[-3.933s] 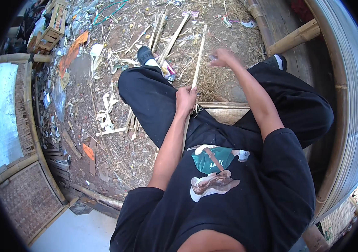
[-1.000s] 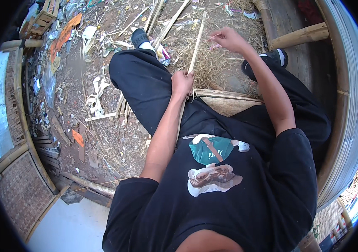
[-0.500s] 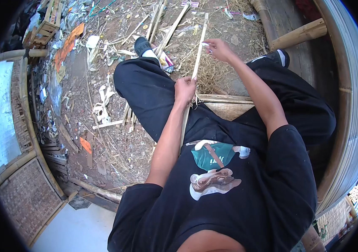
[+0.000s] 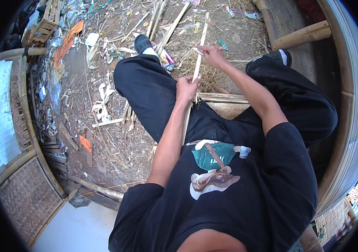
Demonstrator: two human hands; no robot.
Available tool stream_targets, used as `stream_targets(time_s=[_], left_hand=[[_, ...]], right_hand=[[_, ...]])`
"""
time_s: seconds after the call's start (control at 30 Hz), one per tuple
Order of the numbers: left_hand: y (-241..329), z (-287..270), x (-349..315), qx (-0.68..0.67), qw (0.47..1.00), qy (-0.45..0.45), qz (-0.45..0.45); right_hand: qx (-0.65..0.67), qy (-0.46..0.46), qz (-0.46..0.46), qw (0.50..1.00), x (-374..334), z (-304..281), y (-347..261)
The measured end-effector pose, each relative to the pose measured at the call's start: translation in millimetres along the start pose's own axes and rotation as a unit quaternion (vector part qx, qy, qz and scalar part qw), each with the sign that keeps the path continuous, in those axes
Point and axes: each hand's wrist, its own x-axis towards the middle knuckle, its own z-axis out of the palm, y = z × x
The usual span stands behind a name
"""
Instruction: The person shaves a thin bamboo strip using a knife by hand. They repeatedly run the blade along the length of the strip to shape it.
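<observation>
A long, narrow, pale bamboo strip (image 4: 201,44) slants from my lap out over the ground ahead. My left hand (image 4: 186,89) is closed around it above my thigh, and its near end runs back beside my left forearm. Thin frayed shavings hang just below that grip. Farther along the strip is my right hand (image 4: 210,55), its fingers pinched on a small white piece (image 4: 197,50) against or just over the strip. What this piece is, I cannot make out; the fingers partly hide it.
Between my legs is a wooden board (image 4: 229,110), with a heap of fine shavings (image 4: 206,71) beyond it. More bamboo strips (image 4: 174,29) lie ahead on the littered ground. A wooden crate (image 4: 44,24) stands far left; a bamboo rail (image 4: 302,35) is on the right.
My right hand has moved left and slightly nearer, bringing the white piece across the strip. A green wrapper now shows beside it. The left hand keeps its grip almost in place.
</observation>
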Motion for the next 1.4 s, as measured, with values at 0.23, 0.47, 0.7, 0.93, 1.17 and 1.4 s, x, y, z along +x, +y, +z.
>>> stream_targets(time_s=[0.23, 0.47, 0.7, 0.93, 1.17, 1.4], left_hand=[[0, -6, 0, 0.025, 0.999, 0.02, 0.01], [-7, 0, 9, -0.086, 0.996, -0.008, -0.001], [-5, 0, 1, -0.08, 0.997, -0.01, 0.002], [3, 0, -4, -0.058, 0.998, -0.003, 0.001], [-2, -6, -2, -0.034, 0.999, 0.006, -0.011], [3, -4, 0, -0.002, 1.0, 0.007, -0.004]], right_hand=[[0.037, -0.059, -0.042, 0.997, -23, 14, -18], [0.027, -0.031, -0.021, 0.999, -11, -3, -16], [0.005, 0.05, -0.027, 0.998, 2, -17, -13], [0.007, 0.051, -0.019, 0.998, 2, -6, 7], [0.031, 0.007, -0.077, 0.997, -17, -1, -14], [0.015, -0.06, -0.057, 0.996, -34, -3, -18]])
